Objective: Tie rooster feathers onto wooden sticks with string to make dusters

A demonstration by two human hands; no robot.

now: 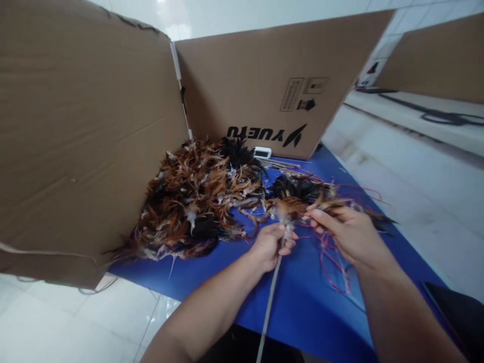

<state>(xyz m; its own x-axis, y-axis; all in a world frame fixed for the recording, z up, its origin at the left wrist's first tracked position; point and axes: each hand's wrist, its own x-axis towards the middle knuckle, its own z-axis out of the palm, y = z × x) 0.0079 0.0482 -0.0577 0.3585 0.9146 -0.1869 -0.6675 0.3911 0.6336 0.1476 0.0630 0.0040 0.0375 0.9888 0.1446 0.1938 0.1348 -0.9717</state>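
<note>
My left hand point(273, 246) is closed round a thin pale stick point(270, 300), whose long end slants down toward me. At the stick's upper end, brown and whitish feathers point(286, 214) stick out above my fingers. Just to the right, my right hand point(346, 229) is closed in a pinch, thumb against fingers, with brown feathers point(333, 202) at its fingertips. How many it holds cannot be made out. Red string point(323, 262) lies in loops on the blue table below that hand. Black feathers point(295, 187) lie just beyond both hands.
A large heap of brown and black feathers point(200, 194) covers the left of the blue table point(302, 307). Cardboard panels point(242, 85) stand at the left and back. A small white device point(262, 153) and several thin sticks point(280, 164) lie at the back. A dark cable point(438, 116) rests on a ledge to the right.
</note>
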